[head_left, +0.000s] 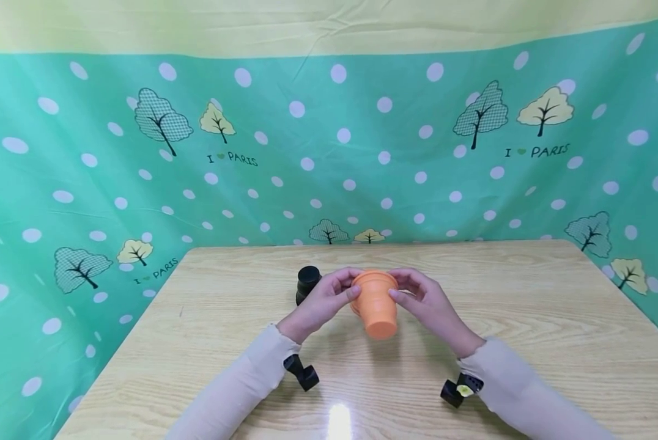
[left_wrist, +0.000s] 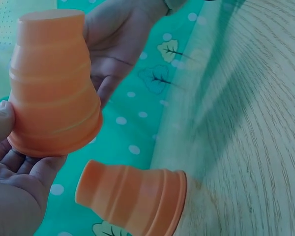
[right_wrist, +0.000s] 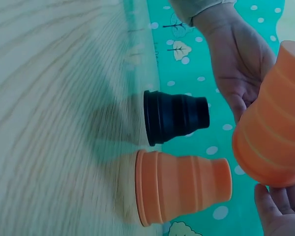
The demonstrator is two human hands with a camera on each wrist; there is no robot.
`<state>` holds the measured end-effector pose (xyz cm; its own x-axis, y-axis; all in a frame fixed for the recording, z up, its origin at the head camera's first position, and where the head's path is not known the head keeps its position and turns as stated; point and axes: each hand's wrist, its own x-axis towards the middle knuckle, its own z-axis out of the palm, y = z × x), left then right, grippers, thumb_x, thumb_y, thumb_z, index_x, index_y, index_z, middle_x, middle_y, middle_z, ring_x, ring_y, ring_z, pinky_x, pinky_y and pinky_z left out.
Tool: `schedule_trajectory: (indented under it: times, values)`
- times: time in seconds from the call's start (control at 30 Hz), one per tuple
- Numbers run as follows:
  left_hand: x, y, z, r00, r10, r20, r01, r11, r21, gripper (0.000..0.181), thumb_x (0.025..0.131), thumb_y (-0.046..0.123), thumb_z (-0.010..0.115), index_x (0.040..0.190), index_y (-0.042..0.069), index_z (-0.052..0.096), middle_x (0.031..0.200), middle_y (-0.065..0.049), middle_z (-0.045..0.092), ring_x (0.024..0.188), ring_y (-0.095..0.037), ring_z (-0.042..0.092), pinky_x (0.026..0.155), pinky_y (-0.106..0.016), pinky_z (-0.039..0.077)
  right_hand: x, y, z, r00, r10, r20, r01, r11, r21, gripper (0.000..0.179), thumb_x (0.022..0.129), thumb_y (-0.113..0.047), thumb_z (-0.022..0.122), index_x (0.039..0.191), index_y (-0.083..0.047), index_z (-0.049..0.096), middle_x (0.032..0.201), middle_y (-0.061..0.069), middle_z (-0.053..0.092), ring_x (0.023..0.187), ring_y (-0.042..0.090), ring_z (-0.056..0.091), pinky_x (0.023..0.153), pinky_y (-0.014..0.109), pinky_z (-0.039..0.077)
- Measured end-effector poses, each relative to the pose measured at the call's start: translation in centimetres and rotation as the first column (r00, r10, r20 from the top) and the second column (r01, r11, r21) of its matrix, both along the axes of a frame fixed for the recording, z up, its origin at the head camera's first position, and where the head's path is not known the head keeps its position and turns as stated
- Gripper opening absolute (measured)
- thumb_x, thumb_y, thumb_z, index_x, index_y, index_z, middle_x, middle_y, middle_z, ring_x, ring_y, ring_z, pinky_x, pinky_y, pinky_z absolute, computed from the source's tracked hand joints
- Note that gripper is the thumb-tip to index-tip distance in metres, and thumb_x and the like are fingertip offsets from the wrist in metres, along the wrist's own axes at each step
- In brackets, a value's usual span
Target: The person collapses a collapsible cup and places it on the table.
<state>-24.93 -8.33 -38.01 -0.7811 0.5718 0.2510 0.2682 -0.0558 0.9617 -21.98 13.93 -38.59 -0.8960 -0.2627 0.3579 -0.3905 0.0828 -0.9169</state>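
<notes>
The orange cup (head_left: 380, 305) was up off the table (head_left: 527, 299), between the two hands, tipped so its small flat bottom showed. It was likely light and a bit bendy, with smooth sides that might slip, and it did not look easy to break. The thick rim seemed the best place to hold. The left hand (head_left: 329, 299) pinched one side there, thumb apart from its fingers with the cup between. The right hand (head_left: 428, 300) pinched the other side the same way. Some fingertips were hidden, so how hard they pressed was not clear. A second orange cup (left_wrist: 132, 196) stood upside down on the table beside a black cup (right_wrist: 177, 118).
</notes>
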Motion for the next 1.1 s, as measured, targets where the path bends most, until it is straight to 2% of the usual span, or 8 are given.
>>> schedule_trajectory:
  times: [0.17,0.33,0.47,0.57,0.83,1.1]
  values:
    - [-0.14,-0.06,-0.29,0.999,0.018,0.042,-0.018,1.000,-0.014,0.039,0.095,0.018,0.057,0.124,-0.008,0.052,0.102,-0.003,0.062,0.092,-0.009,0.058,0.080,-0.022,0.049,-0.24,-0.28,-0.33,1.000,-0.022,-0.015,0.022,1.000,-0.008,0.030,0.089,-0.001,0.062,0.116,0.009,0.055,0.105,0.010,0.059,0.092,0.009,0.057,0.078,0.020,0.051]
    - [-0.25,0.01,-0.42,0.994,0.044,0.102,-0.044,0.999,-0.004,0.035,0.095,0.016,0.058,0.122,-0.007,0.054,0.101,-0.001,0.061,0.093,-0.011,0.057,0.083,-0.024,0.048,-0.27,-0.35,-0.33,0.999,-0.043,-0.007,0.043,0.999,0.005,0.030,0.088,-0.003,0.064,0.115,0.008,0.056,0.103,0.010,0.058,0.091,0.009,0.056,0.076,0.020,0.050]
    - [-0.12,0.11,-0.32,0.990,0.073,0.117,-0.071,0.997,-0.022,0.034,0.092,0.017,0.063,0.118,-0.004,0.057,0.100,-0.002,0.061,0.088,-0.013,0.057,0.077,-0.024,0.049,-0.25,-0.48,-0.26,1.000,-0.019,0.008,0.019,1.000,0.008,0.032,0.088,-0.005,0.065,0.116,0.007,0.055,0.103,0.011,0.058,0.092,0.010,0.056,0.076,0.021,0.052]
    - [-0.02,0.16,-0.24,0.990,0.085,0.112,-0.081,0.996,-0.040,0.033,0.090,0.016,0.065,0.116,-0.003,0.059,0.100,-0.004,0.061,0.086,-0.014,0.058,0.074,-0.025,0.049,-0.21,-0.56,-0.26,1.000,-0.007,0.012,0.007,1.000,0.015,0.032,0.089,-0.005,0.065,0.117,0.007,0.054,0.103,0.011,0.058,0.092,0.010,0.056,0.076,0.022,0.054]
    - [-0.09,0.16,-0.15,0.991,0.124,0.051,-0.119,0.989,-0.091,0.027,0.088,0.016,0.069,0.110,0.002,0.062,0.106,-0.006,0.062,0.091,-0.017,0.059,0.076,-0.028,0.051,0.00,-0.59,-0.10,1.000,-0.016,-0.012,0.016,0.999,0.049,0.032,0.089,-0.009,0.065,0.117,0.004,0.056,0.106,0.015,0.057,0.094,0.013,0.056,0.081,0.022,0.053]
    - [0.24,0.18,0.18,0.990,0.143,0.018,-0.140,0.983,-0.115,0.027,0.088,0.016,0.068,0.111,0.003,0.062,0.103,-0.008,0.064,0.085,-0.015,0.062,0.073,-0.027,0.053,0.04,-0.53,-0.13,0.998,-0.046,-0.033,0.049,0.996,0.072,0.031,0.088,-0.011,0.067,0.116,0.002,0.061,0.109,0.015,0.059,0.097,0.014,0.056,0.083,0.024,0.053]
